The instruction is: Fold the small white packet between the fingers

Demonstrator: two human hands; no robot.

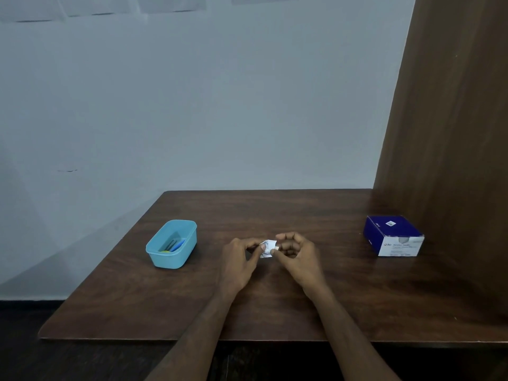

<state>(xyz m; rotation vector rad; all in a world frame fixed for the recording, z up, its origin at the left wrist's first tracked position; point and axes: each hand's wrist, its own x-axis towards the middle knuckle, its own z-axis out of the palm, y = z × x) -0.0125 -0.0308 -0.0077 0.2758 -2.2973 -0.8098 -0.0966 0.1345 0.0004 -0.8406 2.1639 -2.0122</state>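
both hands (270,253) pinch a small white packet (267,250); blue tub (171,244) left, box (393,235) right.

Head view, forward-down over table (357,298)

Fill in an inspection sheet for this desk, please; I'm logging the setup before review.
Surface: dark wooden table, glossy.
Job's things: small white packet, pinched between both hands above the table.
Clutter: blue tub at left with small items inside; blue-and-white box at right.
Grippers: left hand and right hand, each pinching the packet.
Cables: nothing seen.
Surroundings: pale wall behind; wooden panel at right.
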